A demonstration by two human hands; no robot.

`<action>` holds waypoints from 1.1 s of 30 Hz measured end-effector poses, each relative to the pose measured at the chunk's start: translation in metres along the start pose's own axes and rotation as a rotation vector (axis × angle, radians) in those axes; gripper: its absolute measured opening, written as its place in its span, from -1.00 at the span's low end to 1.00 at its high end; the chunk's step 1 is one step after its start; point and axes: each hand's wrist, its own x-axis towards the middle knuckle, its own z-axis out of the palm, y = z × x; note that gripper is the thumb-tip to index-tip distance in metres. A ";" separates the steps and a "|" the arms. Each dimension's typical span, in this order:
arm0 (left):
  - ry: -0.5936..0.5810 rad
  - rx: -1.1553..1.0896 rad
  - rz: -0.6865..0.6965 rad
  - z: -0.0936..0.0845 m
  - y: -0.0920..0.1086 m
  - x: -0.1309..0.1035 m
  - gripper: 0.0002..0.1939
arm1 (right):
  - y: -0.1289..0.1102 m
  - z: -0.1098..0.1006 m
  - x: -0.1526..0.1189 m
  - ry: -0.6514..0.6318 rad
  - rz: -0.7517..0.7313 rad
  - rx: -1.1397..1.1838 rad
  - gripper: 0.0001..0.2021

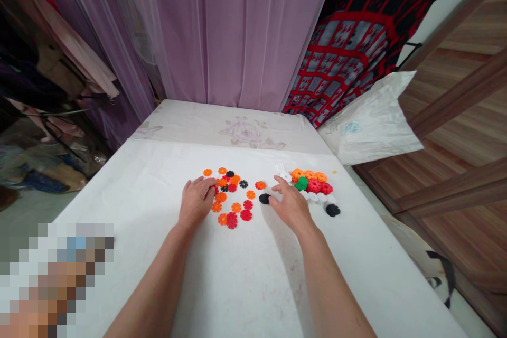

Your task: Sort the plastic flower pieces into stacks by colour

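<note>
Loose plastic snowflake discs in orange, red and black lie scattered on the white-covered table, among them a red disc (pixel 232 221) and an orange disc (pixel 221 197). My left hand (pixel 197 199) reaches over the left edge of this scatter, its thumb and forefinger apart and their tips beside the orange and red discs. Some discs are hidden behind its fingers. On the other side, my right hand (pixel 292 205) has its fingers spread, with the thumb at a small pile of black discs (pixel 264 199); whether it touches them I cannot tell.
Sorted discs stand in rows by the right hand: orange stacks (pixel 309 175), red stacks (pixel 315 185), a green stack (pixel 301 184), white discs (pixel 317 197) and a black stack (pixel 332 210). A white plastic bag (pixel 372 121) rests at the table's right edge. Purple curtains (pixel 233 31) hang behind.
</note>
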 end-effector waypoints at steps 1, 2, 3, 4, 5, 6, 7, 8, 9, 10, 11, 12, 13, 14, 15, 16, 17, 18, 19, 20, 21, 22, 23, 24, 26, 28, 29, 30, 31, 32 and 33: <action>-0.001 0.000 -0.004 -0.001 0.001 0.000 -0.65 | 0.003 0.000 0.001 -0.006 0.002 0.012 -0.44; -0.002 0.001 -0.007 -0.002 0.001 0.000 -0.65 | 0.006 0.001 0.000 -0.020 0.000 0.023 -0.44; -0.003 0.001 -0.008 -0.002 0.002 0.000 -0.65 | 0.008 0.002 0.000 -0.041 -0.006 0.033 -0.44; -0.004 0.000 -0.009 -0.003 0.002 0.000 -0.65 | 0.011 0.003 -0.002 -0.061 -0.015 0.040 -0.43; -0.005 -0.002 -0.007 -0.003 0.002 0.000 -0.66 | 0.012 0.004 -0.003 -0.074 -0.025 0.043 -0.42; -0.004 -0.004 -0.004 -0.003 0.002 0.000 -0.66 | 0.013 0.005 -0.005 -0.071 -0.036 0.038 -0.41; -0.003 -0.004 -0.002 -0.002 0.002 0.000 -0.66 | 0.012 0.006 -0.006 -0.054 -0.048 0.027 -0.40; 0.000 -0.003 -0.001 -0.002 0.001 0.000 -0.66 | 0.010 0.007 -0.007 -0.029 -0.062 0.017 -0.41; 0.004 -0.001 0.000 -0.001 0.001 0.000 -0.66 | 0.006 0.007 -0.006 -0.003 -0.081 0.008 -0.42; 0.008 0.002 0.001 0.000 0.001 0.000 -0.66 | 0.001 0.007 -0.005 0.018 -0.105 0.004 -0.44; 0.015 0.005 0.001 0.001 0.001 0.000 -0.67 | -0.005 0.008 -0.002 0.031 -0.133 0.003 -0.45; 0.022 0.008 0.001 0.001 0.000 0.000 -0.67 | -0.012 0.009 0.002 0.034 -0.165 0.003 -0.46; 0.028 0.010 0.001 0.002 0.000 0.000 -0.66 | -0.020 0.011 0.007 0.028 -0.195 -0.006 -0.47; 0.030 0.011 0.000 0.002 0.000 0.000 -0.66 | -0.028 0.013 0.012 0.019 -0.218 -0.023 -0.48; 0.030 0.010 -0.001 0.002 0.000 0.000 -0.65 | -0.036 0.015 0.018 0.010 -0.230 -0.050 -0.48; 0.027 0.009 -0.002 0.002 0.000 0.000 -0.64 | -0.044 0.018 0.023 -0.006 -0.242 -0.084 -0.47; 0.022 0.008 -0.002 0.002 -0.001 0.000 -0.64 | -0.051 0.021 0.027 -0.020 -0.253 -0.123 -0.47; 0.019 0.005 -0.002 0.001 -0.001 0.000 -0.63 | -0.056 0.024 0.031 -0.030 -0.254 -0.159 -0.47; 0.020 0.004 -0.001 0.001 -0.001 0.000 -0.62 | -0.061 0.027 0.034 -0.040 -0.255 -0.189 -0.49; 0.024 0.004 0.001 0.001 -0.001 0.001 -0.61 | -0.064 0.030 0.036 -0.045 -0.254 -0.211 -0.51; 0.027 0.005 0.002 0.001 -0.001 0.001 -0.60 | -0.066 0.032 0.038 -0.046 -0.252 -0.223 -0.54; 0.032 0.007 0.002 0.001 -0.001 0.001 -0.60 | -0.067 0.034 0.039 -0.047 -0.250 -0.229 -0.56; 0.037 0.012 0.000 0.001 -0.001 0.002 -0.59 | -0.068 0.035 0.040 -0.046 -0.246 -0.228 -0.56; 0.039 0.017 -0.001 0.001 -0.001 0.002 -0.59 | -0.068 0.036 0.041 -0.045 -0.242 -0.222 -0.55; 0.038 0.026 0.000 0.001 -0.001 0.002 -0.60 | -0.066 0.037 0.042 -0.051 -0.227 -0.200 -0.48; 0.039 0.031 0.005 0.001 -0.001 0.002 -0.61 | -0.064 0.035 0.042 -0.058 -0.219 -0.168 -0.41; 0.040 0.033 0.008 0.001 -0.001 0.002 -0.62 | -0.062 0.032 0.042 -0.051 -0.216 -0.143 -0.39; 0.041 0.034 0.011 0.001 -0.001 0.002 -0.62 | -0.059 0.029 0.042 -0.038 -0.210 -0.110 -0.37; 0.042 0.035 0.011 0.001 -0.001 0.002 -0.63 | -0.055 0.025 0.041 -0.018 -0.198 -0.071 -0.36; 0.044 0.036 0.012 0.001 -0.001 0.002 -0.63 | -0.049 0.021 0.040 0.006 -0.180 -0.026 -0.35; 0.045 0.035 0.014 0.002 -0.001 0.002 -0.63 | -0.043 0.017 0.038 0.028 -0.157 0.019 -0.34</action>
